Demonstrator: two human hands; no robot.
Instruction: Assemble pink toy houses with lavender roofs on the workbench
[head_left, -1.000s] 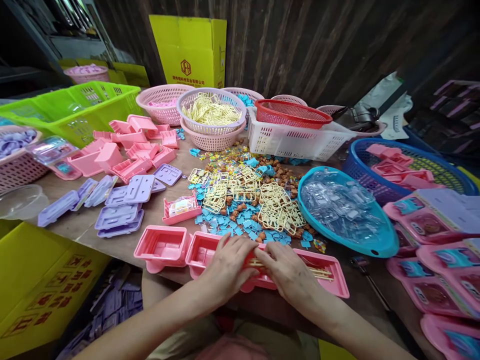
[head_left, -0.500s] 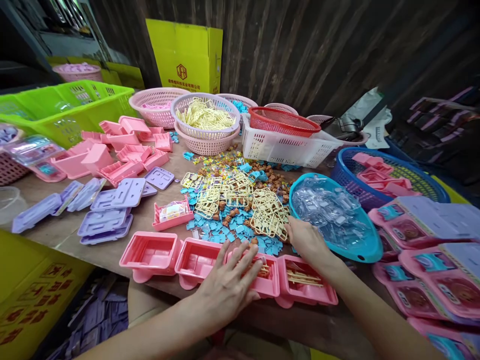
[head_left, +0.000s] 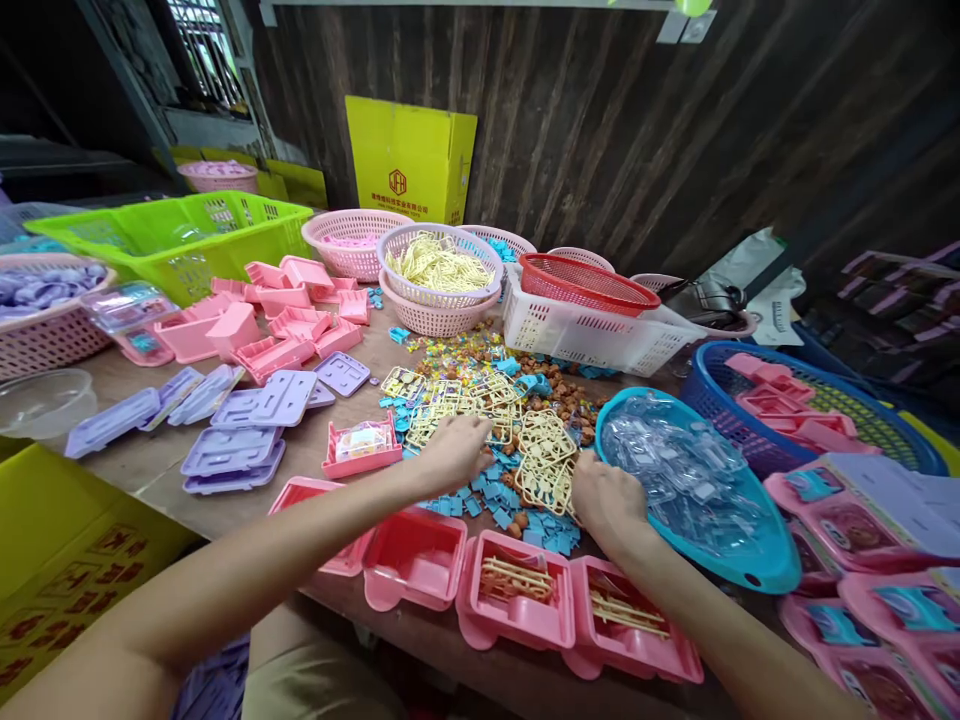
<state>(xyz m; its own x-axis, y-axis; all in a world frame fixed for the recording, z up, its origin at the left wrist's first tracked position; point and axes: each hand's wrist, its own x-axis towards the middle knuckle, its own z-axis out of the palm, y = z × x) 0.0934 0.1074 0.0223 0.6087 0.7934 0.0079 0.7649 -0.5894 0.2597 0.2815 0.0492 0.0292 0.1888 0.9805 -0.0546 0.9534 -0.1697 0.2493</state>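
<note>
1. Left hand (head_left: 457,450) was over cream frames (head_left: 546,440) among blue pieces (head_left: 496,492).
2. Right hand (head_left: 611,500) was at the frames' right edge.
3. Both hands' fingers curled, tips hidden; I couldn't tell any pinch.

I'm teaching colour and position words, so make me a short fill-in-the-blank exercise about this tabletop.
The hand nearer the turquoise basin is the ____ one.
That basin holds ____ plastic pieces.
The two ____ pink trays in the front row hold stick-like tan pieces.
The red basket rests on a ____ basket.

Missing words: right; clear; rightmost; white
</note>
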